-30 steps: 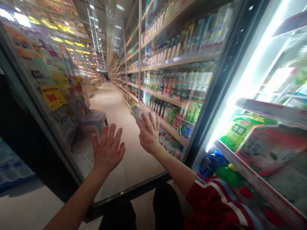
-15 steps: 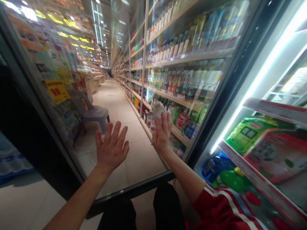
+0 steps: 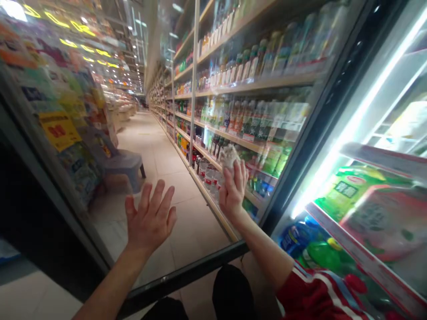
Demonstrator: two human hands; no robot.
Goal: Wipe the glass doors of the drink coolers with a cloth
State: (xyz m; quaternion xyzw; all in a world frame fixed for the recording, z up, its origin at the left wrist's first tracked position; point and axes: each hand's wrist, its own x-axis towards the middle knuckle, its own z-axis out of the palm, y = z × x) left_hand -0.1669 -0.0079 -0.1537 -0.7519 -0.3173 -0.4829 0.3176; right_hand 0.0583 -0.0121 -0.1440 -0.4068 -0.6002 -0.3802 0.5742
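White and crumpled, the cloth [image 3: 229, 154] sits against the glass door [image 3: 187, 222], its loose end bunched above the fingertips of the right hand [image 3: 233, 186]. Those fingers lie close together over it, holding it to the pane; I can't make out from here whether the thumb pinches any of it. The left hand [image 3: 151, 218] holds nothing, its fingers spread wide, palm towards the glass; whether it actually presses there I can't tell.

I'd judge the cloth light, limp and impossible to break, apt to fold up under the fingers. Whether it's damp doesn't show. The best hold would be broad, flat fingers over its middle, with the slack tucked in. The pane looks stiff, smooth and probably slippery, and the whole door rather heavy; I'd steady it by the black frame [image 3: 193, 267], away from the open fridge shelf [image 3: 360, 249].
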